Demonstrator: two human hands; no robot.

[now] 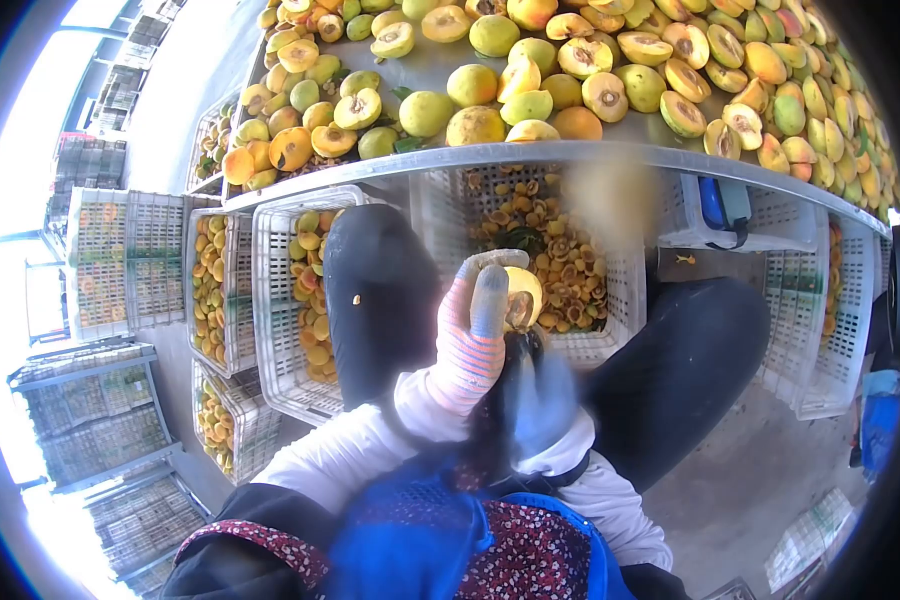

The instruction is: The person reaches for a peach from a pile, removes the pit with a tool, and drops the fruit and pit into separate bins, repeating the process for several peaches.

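Observation:
My left hand (477, 325), in a striped glove with grey fingertips, is closed around a cut yellow peach half (523, 297). The peach's cut face, with a brown centre, is turned partly toward my right hand. Just below the fruit is my right hand (545, 400), in a blue-grey glove and smeared by motion. A small dark shape shows between the right hand and the peach; I cannot make out what it is. Beneath both hands, between my knees, a white crate (625, 300) holds brownish-orange fruit pieces.
A metal table (420, 62) ahead carries many whole and halved peaches (683, 115); its raised rim crosses above my knees. Peach-filled crates (270, 300) stand at the left, with stacked crates (100, 420) farther off. A blue object (712, 203) sits in a right-hand crate.

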